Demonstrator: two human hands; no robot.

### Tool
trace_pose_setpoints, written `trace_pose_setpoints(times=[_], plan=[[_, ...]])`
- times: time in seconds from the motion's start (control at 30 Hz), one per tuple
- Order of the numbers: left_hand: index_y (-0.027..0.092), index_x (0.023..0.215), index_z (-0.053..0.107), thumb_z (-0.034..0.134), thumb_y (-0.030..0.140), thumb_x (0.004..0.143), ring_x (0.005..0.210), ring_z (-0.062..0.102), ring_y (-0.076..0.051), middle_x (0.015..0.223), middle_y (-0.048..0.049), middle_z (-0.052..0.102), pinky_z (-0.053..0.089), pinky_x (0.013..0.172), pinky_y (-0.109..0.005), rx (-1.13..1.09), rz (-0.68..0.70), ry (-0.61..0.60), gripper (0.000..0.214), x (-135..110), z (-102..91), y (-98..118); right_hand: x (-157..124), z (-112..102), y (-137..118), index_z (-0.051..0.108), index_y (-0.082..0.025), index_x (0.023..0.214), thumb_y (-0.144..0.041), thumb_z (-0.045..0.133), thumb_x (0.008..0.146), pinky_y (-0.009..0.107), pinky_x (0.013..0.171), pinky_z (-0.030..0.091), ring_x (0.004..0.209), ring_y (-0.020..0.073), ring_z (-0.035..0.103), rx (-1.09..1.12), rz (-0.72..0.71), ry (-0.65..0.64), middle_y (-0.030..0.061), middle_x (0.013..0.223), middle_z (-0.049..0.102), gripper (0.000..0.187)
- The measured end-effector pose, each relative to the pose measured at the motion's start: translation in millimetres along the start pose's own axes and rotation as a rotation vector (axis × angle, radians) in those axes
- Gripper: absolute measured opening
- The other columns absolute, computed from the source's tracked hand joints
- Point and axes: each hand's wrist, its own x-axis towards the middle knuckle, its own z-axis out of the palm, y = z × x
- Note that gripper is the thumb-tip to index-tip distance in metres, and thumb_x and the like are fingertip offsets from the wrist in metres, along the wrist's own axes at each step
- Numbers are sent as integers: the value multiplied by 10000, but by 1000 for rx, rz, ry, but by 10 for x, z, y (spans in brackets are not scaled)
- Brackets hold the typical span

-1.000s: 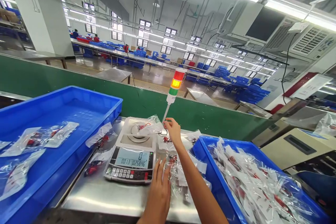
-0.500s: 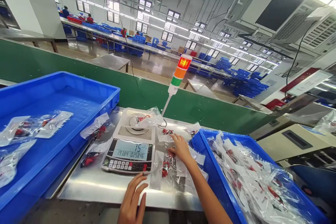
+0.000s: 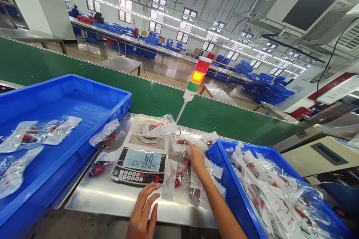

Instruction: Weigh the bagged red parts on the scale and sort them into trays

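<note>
My left hand (image 3: 143,209) is open, its fingers spread beside the front edge of the digital scale (image 3: 140,160). On the scale's pan lies a clear plastic bag (image 3: 161,127) with red and dark pieces inside. Right of the scale, several similar bags lie in a loose, overlapping group. My right hand (image 3: 196,160) reaches in among them, fingers curled and closed on one plastic bag (image 3: 185,161) with red pieces. Its fingertips partly cover that bag. Nearer the front lies another bag (image 3: 178,179) with red and black pieces.
A blue tray (image 3: 112,110) with a few bags stands at the left. At the right, another blue tray (image 3: 234,190) is heaped with bags. Two more bags (image 3: 109,138) lie left of the scale. Behind it rises a signal light (image 3: 197,78); a green partition (image 3: 157,101) runs across.
My right hand's fingers have drawn closer together on the bag; my left hand stays in place. The scale's digits have changed, and the signal light has switched from red to amber.
</note>
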Motion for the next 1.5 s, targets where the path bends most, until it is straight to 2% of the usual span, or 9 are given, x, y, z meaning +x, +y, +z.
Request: trace_pose_setpoints(times=[0.2, 0.37, 0.6, 0.7, 0.8, 0.93, 1.23, 1.37, 1.5], plan=[[245, 1227, 570, 447, 78, 970, 1257, 612, -202, 1259, -77, 665, 554, 1022, -304, 71, 26, -27, 330, 135, -63, 18, 55, 54, 37, 620, -167, 1286, -126, 563, 900, 312, 850, 442, 1049, 270, 659, 68, 30, 56, 105, 1105, 720, 393], [227, 1156, 592, 462, 69, 978, 1218, 610, -172, 1172, -55, 687, 517, 1057, -317, 126, 178, 104, 271, 1083, -152, 22, 77, 42, 72, 704, -199, 1100, -122, 513, 880, 294, 820, 447, 963, 233, 679, 188, 34, 156, 55, 992, 743, 301], [213, 1085, 702, 441, -191, 683, 1401, 478, -215, 1341, -26, 670, 390, 1182, -425, 318, 324, -563, 626, 2711, 230, -131, -79, -322, 251, 706, -184, 1070, -219, 472, 893, 350, 832, 476, 946, 261, 681, 354, 23, 411, 95, 1027, 736, 296], [188, 758, 706, 546, -162, 639, 1307, 574, -236, 1145, -21, 758, 418, 1150, -416, 307, 347, -636, 402, 3036, 443, -213, -179, -527, 277, 705, -174, 1059, -253, 468, 905, 366, 835, 491, 930, 268, 683, 409, -10, 507, 109, 1008, 736, 293], [190, 642, 650, 649, -34, 691, 1089, 689, -220, 884, -11, 771, 440, 1124, -409, 279, 332, -599, 229, 3232, 377, -290, -195, -705, 166, 708, -167, 1064, -266, 470, 922, 365, 832, 509, 902, 258, 693, 453, -58, 556, 108, 996, 741, 295], [211, 791, 664, 598, 192, 835, 959, 702, -213, 853, -5, 742, 408, 1146, -452, 251, 235, -325, 81, 3381, -254, -380, 7, -866, -226, 732, -184, 1060, -233, 514, 918, 334, 831, 523, 908, 234, 696, 485, -163, 515, 86, 1000, 749, 265], [205, 922, 659, 422, 533, 832, 1075, 634, -382, 978, -146, 702, 444, 958, -578, 521, -134, 369, 414, 3120, -2008, -683, 471, -928, -1296, 789, -237, 964, -194, 668, 864, 309, 775, 483, 906, 236, 685, 409, -322, 267, 39, 921, 773, 162], [138, 1040, 658, 377, 622, 826, 1282, 498, -470, 1136, -239, 670, 380, 1006, -666, 647, -214, 416, 600, 2825, -2202, -783, 408, -963, -1122, 771, -252, 998, -281, 561, 967, 282, 813, 474, 945, 204, 680, 374, -284, 223, 22, 995, 772, 214], [214, 1081, 648, 330, 583, 876, 1290, 514, -433, 1187, -199, 661, 389, 1045, -636, 593, -191, 283, 529, 2452, -1927, -703, 278, -856, -485, 754, -213, 1057, -276, 486, 988, 308, 851, 475, 1006, 235, 676, 281, -103, 177, 74, 1065, 762, 283]])
